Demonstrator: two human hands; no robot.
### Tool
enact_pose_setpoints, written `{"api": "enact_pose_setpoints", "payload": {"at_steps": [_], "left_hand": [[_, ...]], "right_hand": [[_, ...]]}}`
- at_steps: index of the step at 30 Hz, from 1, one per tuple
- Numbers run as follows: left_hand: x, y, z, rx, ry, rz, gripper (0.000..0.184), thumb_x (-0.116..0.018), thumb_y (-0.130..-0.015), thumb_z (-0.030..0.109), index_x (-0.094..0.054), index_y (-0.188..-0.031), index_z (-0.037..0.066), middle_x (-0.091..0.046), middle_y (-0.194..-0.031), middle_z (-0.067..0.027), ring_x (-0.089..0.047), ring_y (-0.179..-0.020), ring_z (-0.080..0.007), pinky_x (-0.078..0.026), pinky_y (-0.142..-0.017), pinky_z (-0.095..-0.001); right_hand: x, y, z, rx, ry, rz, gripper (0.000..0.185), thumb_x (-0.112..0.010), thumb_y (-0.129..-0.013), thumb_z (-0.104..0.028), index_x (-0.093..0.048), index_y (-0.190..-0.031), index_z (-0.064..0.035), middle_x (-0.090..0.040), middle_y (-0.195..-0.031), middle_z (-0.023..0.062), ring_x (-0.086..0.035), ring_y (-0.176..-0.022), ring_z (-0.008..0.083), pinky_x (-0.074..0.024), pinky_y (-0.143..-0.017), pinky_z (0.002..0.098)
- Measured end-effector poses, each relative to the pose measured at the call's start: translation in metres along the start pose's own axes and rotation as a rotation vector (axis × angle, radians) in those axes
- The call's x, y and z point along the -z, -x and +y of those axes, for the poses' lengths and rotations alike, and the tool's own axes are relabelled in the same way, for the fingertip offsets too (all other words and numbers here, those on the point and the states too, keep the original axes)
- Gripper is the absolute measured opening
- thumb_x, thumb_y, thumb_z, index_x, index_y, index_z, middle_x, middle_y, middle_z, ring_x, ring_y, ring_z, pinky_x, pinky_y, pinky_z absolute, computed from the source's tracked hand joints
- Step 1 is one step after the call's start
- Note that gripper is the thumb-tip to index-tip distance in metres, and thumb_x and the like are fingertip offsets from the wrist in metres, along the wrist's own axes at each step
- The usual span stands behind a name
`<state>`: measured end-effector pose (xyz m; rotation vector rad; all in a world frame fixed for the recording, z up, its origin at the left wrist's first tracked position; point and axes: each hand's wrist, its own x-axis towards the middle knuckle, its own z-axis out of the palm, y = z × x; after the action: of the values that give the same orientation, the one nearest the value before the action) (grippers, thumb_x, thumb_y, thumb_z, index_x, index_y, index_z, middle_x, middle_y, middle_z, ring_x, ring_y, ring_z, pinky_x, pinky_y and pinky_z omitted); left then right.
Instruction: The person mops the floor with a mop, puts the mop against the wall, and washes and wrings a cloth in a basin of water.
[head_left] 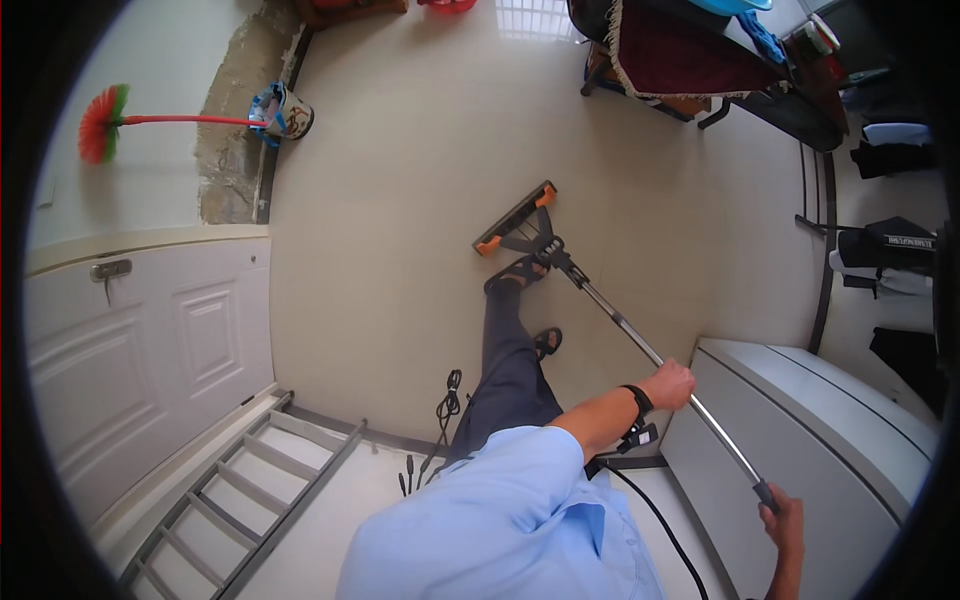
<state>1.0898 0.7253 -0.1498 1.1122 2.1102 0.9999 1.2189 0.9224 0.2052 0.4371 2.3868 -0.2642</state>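
A mop [622,322] with a metal pole slants across the view. Its wide dark head with orange end pieces [516,218] rests on the floor just beyond my sandalled foot [518,270]. My left hand [668,385], below a wrist with a black band, is closed around the middle of the pole. At the lower right, my right hand [785,522] grips the dark end of the handle. My other sandalled foot [547,343] stands behind the first.
A pale cabinet [775,440] stands close to both hands. At left are a white door [160,350] and a grey ladder [240,490]. A bin [290,113] with a red-handled brush [190,119] sits by the wall. A cloth-covered table [690,50] stands at upper right.
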Motion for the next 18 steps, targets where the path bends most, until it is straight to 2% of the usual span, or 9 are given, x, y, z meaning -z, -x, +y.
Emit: {"api": "enact_pose_setpoints", "payload": {"at_steps": [2, 6, 9, 18], "left_hand": [[0.016, 0.002, -0.020, 0.050, -0.020, 0.004, 0.012, -0.061, -0.069, 0.018, -0.069, -0.069, 0.009, -0.068, -0.072, -0.0131, -0.068, -0.073, -0.0311, -0.046, -0.069, -0.0434], [0.037, 0.006, -0.069, 0.132, -0.037, 0.074, 0.012, -0.061, -0.069, 0.019, -0.070, -0.070, 0.011, -0.069, -0.074, -0.0130, -0.068, -0.075, -0.0312, -0.045, -0.072, -0.0431], [0.073, 0.026, -0.107, 0.213, -0.088, 0.054, 0.013, -0.061, -0.068, 0.020, -0.071, -0.071, 0.012, -0.069, -0.075, -0.0134, -0.068, -0.078, -0.0315, -0.045, -0.075, -0.0437], [0.166, 0.114, -0.241, 0.367, -0.243, -0.075, 0.015, -0.062, -0.069, 0.022, -0.071, -0.073, 0.011, -0.070, -0.078, -0.0132, -0.068, -0.081, -0.0314, -0.047, -0.076, -0.0433]], "right_hand": [[0.007, -0.028, -0.019, 0.041, 0.040, -0.035, 0.036, -0.064, -0.071, 0.003, -0.065, -0.106, -0.0051, -0.058, -0.063, 0.0140, -0.061, -0.055, 0.0269, -0.0498, -0.059, 0.0346], [0.023, -0.081, -0.061, 0.039, 0.071, -0.087, 0.036, -0.069, -0.074, 0.000, -0.066, -0.108, -0.0088, -0.059, -0.065, 0.0144, -0.061, -0.056, 0.0263, -0.0500, -0.061, 0.0354], [0.024, -0.122, -0.098, 0.066, 0.039, -0.118, 0.037, -0.070, -0.075, -0.007, -0.066, -0.111, -0.0131, -0.063, -0.067, 0.0168, -0.064, -0.063, 0.0357, -0.0508, -0.064, 0.0399], [-0.022, -0.219, -0.213, 0.272, 0.160, -0.152, 0.042, -0.072, -0.077, -0.016, -0.063, -0.118, -0.0137, -0.066, -0.074, 0.0207, -0.067, -0.072, 0.0394, -0.0537, -0.068, 0.0476]]}}
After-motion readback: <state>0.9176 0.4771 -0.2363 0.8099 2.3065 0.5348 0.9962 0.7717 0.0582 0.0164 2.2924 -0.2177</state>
